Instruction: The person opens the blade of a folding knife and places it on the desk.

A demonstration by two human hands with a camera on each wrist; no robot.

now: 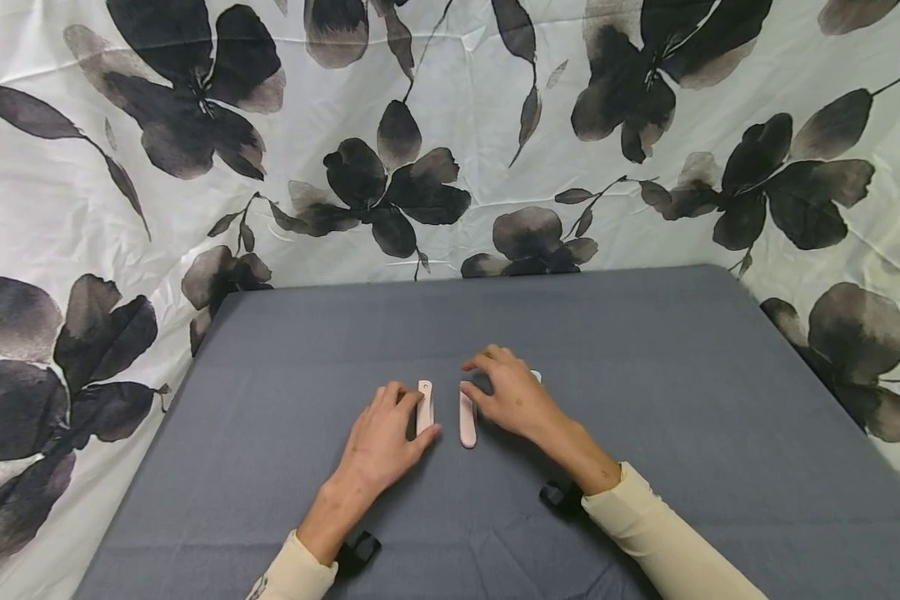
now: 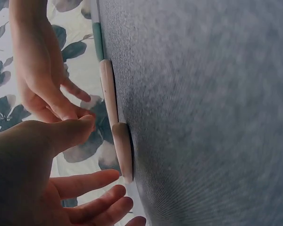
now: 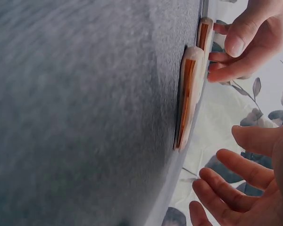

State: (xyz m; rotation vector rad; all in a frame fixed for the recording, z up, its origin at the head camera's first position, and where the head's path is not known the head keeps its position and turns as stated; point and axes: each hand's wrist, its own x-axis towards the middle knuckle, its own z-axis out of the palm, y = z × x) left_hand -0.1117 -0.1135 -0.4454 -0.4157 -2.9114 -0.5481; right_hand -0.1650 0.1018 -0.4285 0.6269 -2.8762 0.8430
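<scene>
- Lying on the grey surface (image 1: 645, 375) between the two hands are two slim pink sticks, side by side and a little apart.
- The left stick (image 1: 424, 407) sits at the fingertips of the left hand (image 1: 382, 442); thumb and fingers are loosely spread around its near end, and whether they touch it cannot be told.
- The right stick (image 1: 467, 419) lies just left of the right hand (image 1: 513, 396), whose fingers arch over the surface, gripping nothing visible.
- A small pale green thing (image 1: 536, 376) peeks out on the far side of the right hand, mostly hidden.
- Floral cloth (image 1: 450, 125) hangs beyond both hands.
</scene>
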